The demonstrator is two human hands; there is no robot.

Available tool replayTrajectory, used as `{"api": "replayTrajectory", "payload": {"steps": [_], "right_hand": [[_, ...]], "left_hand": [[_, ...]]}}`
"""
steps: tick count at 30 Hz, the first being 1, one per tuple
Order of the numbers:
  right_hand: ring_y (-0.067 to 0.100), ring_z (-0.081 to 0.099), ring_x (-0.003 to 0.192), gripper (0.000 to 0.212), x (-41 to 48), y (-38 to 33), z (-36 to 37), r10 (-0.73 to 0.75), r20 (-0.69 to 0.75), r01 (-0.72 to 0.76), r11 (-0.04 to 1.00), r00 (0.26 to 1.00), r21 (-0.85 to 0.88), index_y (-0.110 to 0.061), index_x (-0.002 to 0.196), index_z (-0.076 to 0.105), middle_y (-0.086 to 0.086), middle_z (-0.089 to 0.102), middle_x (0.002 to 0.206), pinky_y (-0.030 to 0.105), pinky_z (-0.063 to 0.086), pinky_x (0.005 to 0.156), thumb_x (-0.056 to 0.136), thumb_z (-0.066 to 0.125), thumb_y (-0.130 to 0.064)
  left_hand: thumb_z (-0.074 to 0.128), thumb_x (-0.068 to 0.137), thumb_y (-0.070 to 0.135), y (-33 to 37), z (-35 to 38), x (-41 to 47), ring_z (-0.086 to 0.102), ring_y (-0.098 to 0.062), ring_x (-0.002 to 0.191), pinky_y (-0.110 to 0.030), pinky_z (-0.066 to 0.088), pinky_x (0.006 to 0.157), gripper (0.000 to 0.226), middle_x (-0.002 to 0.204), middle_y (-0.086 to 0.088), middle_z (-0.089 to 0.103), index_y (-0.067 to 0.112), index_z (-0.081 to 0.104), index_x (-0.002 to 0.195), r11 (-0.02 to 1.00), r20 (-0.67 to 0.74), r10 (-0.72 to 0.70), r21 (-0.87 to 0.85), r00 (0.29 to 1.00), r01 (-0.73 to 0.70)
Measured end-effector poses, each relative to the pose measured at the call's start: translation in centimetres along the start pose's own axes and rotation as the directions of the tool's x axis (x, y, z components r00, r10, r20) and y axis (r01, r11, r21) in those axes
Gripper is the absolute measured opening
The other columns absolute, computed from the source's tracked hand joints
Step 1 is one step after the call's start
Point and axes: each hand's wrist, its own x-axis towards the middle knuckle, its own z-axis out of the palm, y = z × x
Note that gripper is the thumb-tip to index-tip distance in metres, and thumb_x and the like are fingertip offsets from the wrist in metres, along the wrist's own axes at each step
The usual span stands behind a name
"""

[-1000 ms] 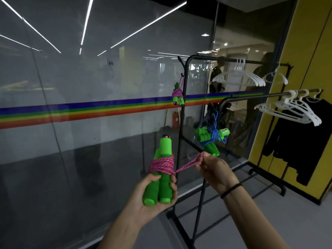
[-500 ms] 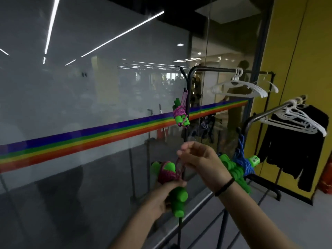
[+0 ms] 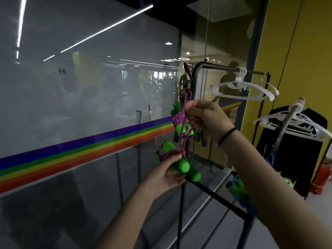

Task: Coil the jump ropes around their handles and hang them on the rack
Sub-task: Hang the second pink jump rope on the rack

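Observation:
My left hand grips a pair of green foam handles wrapped in pink-purple rope. My right hand is raised above it, close to the post of the black rack, and pinches the rope's loose loop that runs up from the handles. Just behind my right fingers, another coiled pink rope with green handles hangs from the rack's hook. A green-handled rope wound in blue cord hangs lower right, partly hidden by my right forearm.
A frosted glass wall with a rainbow stripe runs along the left. White hangers hang on the rack's top bar, more white hangers with a black garment on a second bar at right. A yellow wall stands behind.
I have moved closer to the rack. My right hand rose from beside the handles up to the hanging rope, drawing the loop upward. My left hand now holds the handles tilted.

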Motion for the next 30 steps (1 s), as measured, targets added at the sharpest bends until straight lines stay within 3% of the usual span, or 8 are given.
{"api": "replayTrajectory", "payload": {"steps": [3, 7, 10, 16, 22, 25, 28, 30], "right_hand": [[0.007, 0.051, 0.054, 0.017, 5.2, -0.8, -0.8, -0.031, 0.058, 0.033, 0.999, 0.998, -0.041, -0.011, 0.079, 0.060, 0.003, 0.053, 0.068, 0.015, 0.047, 0.048, 0.088, 0.051, 0.001], [0.006, 0.053, 0.049, 0.019, 11.8, -2.0, -1.8, -0.094, 0.074, 0.097, 0.994, 0.993, -0.046, -0.011, 0.075, 0.059, 0.004, 0.052, 0.067, 0.015, 0.048, 0.047, 0.087, 0.052, 0.002], [0.004, 0.055, 0.048, 0.017, 15.8, -2.8, -2.5, -0.163, 0.065, 0.170, 0.979, 0.984, -0.117, -0.009, 0.076, 0.059, 0.004, 0.054, 0.068, 0.014, 0.048, 0.047, 0.087, 0.053, 0.002], [0.010, 0.058, 0.053, 0.008, 20.5, -3.9, -3.2, -0.347, -0.044, 0.306, 0.873, 0.937, -0.380, -0.004, 0.081, 0.061, 0.007, 0.060, 0.071, 0.020, 0.054, 0.053, 0.085, 0.057, 0.001], [0.013, 0.066, 0.065, 0.003, 22.7, -3.5, -4.0, -0.619, -0.225, 0.377, 0.684, 0.752, -0.624, -0.011, 0.083, 0.068, -0.005, 0.065, 0.074, 0.026, 0.057, 0.062, 0.080, 0.067, -0.010], [0.006, 0.062, 0.068, 0.008, 23.8, -2.8, -5.4, -0.599, -0.242, 0.285, 0.648, 0.763, -0.706, -0.012, 0.087, 0.070, -0.002, 0.068, 0.082, 0.017, 0.053, 0.062, 0.081, 0.066, -0.015], [-0.002, 0.060, 0.056, 0.009, 23.7, -1.4, -6.8, -0.476, -0.282, 0.209, 0.742, 0.833, -0.636, -0.006, 0.090, 0.068, -0.005, 0.065, 0.074, 0.011, 0.051, 0.053, 0.083, 0.063, -0.009], [-0.002, 0.061, 0.053, 0.009, 23.4, -0.5, -7.2, -0.489, -0.304, 0.209, 0.743, 0.817, -0.636, -0.008, 0.090, 0.068, -0.005, 0.065, 0.073, 0.012, 0.053, 0.055, 0.082, 0.063, -0.007]], "left_hand": [[0.073, 0.065, 0.042, 3.0, 0.0, 3.1, 0.065, -0.030, 0.083, -0.039, 0.055, 0.079, 0.060, 0.105, -0.022, 0.064, 0.001, 0.055, 0.106, 0.993, -0.016, 0.011, 0.120, 1.000, -0.009], [0.057, 0.065, 0.071, 7.4, -0.5, 7.5, 0.069, -0.031, 0.081, -0.040, 0.058, 0.072, 0.103, 0.108, -0.025, 0.066, -0.009, 0.037, 0.127, 0.945, -0.057, -0.072, 0.315, 0.996, 0.087], [0.050, 0.077, 0.066, 10.4, -0.6, 10.3, 0.069, -0.028, 0.077, -0.036, 0.059, 0.064, 0.088, 0.102, -0.023, 0.067, -0.006, 0.042, 0.127, 0.937, -0.068, 0.012, 0.349, 0.998, 0.012], [0.060, 0.086, 0.038, 14.2, 0.3, 14.9, 0.063, -0.026, 0.073, -0.032, 0.058, 0.058, 0.048, 0.093, -0.018, 0.064, 0.000, 0.053, 0.115, 0.978, -0.020, 0.190, 0.087, 0.982, -0.188], [0.061, 0.084, 0.036, 16.1, 1.3, 18.5, 0.067, -0.018, 0.061, -0.024, 0.053, 0.052, 0.030, 0.085, -0.011, 0.067, 0.007, 0.061, 0.087, 0.969, 0.018, 0.228, -0.100, 0.973, -0.226], [0.064, 0.080, 0.031, 16.1, 0.7, 19.5, 0.068, -0.020, 0.070, -0.026, 0.055, 0.057, 0.027, 0.087, -0.013, 0.069, 0.006, 0.061, 0.090, 0.970, 0.092, 0.213, -0.141, 0.973, -0.199], [0.066, 0.075, 0.024, 15.5, -0.5, 19.9, 0.070, -0.026, 0.078, -0.032, 0.059, 0.067, 0.030, 0.092, -0.017, 0.070, 0.004, 0.061, 0.097, 0.958, 0.158, 0.194, -0.245, 0.968, -0.152], [0.067, 0.072, 0.022, 14.9, -1.1, 20.0, 0.071, -0.026, 0.081, -0.033, 0.060, 0.069, 0.036, 0.098, -0.018, 0.069, 0.003, 0.061, 0.101, 0.949, 0.189, 0.173, -0.294, 0.967, -0.112]]}}
